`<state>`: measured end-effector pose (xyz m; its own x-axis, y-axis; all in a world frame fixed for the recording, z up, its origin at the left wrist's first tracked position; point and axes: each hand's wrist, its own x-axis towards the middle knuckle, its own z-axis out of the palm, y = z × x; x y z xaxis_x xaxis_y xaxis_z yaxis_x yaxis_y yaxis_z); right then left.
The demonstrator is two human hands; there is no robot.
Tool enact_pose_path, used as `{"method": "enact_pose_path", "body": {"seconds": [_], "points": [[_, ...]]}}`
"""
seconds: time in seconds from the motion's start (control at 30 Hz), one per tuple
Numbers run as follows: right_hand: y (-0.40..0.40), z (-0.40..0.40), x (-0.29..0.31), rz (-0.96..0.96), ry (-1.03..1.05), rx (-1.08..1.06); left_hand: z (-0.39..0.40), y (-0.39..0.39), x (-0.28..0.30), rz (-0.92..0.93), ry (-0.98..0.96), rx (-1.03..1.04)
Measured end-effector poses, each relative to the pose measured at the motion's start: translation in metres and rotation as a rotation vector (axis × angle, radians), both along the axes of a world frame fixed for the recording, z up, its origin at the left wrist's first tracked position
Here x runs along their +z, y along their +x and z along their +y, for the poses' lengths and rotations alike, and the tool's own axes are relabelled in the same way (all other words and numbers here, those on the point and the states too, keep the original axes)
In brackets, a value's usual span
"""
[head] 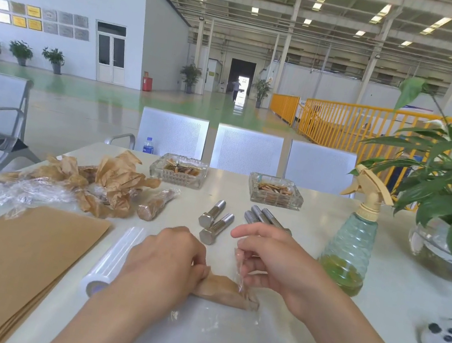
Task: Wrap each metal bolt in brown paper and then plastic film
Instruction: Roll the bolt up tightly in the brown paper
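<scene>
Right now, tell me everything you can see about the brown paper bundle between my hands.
The brown paper bundle is a short, lumpy packet of creased tan paper lying flat on the white table, near its front edge. What it holds is hidden. Clear plastic film lies under it and rises over its right end. The left hand presses on its left end, while the right hand pinches the film above it. The film roll lies to its left, apart from it.
</scene>
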<state>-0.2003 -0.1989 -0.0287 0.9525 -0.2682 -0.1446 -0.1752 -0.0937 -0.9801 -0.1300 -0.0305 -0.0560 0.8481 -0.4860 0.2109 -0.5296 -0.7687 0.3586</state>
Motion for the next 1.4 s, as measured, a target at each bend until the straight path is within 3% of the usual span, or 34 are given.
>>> {"method": "enact_pose_path", "body": {"seconds": [0.2, 0.67, 0.83, 1.03, 1.17, 1.4], "points": [[0.008, 0.022, -0.014, 0.044, -0.143, 0.012, 0.001, -0.002, -0.008, 0.013, -0.125, 0.017], [-0.004, 0.024, -0.015, 0.003, -0.227, 0.142, 0.015, -0.003, 0.008, 0.207, -0.114, -0.067], [-0.003, 0.026, -0.025, -0.075, -0.269, 0.126, 0.011, -0.002, 0.0, 0.202, -0.268, -0.021], [0.0, 0.027, -0.025, -0.03, -0.367, 0.19, 0.014, -0.002, -0.003, 0.087, -0.202, -0.08], [0.002, 0.026, -0.019, 0.026, -0.312, 0.256, 0.013, -0.006, -0.002, 0.007, -0.022, -0.161], [0.009, 0.026, -0.02, 0.008, -0.353, 0.212, 0.008, -0.011, -0.001, -0.149, 0.116, -0.221]]}}
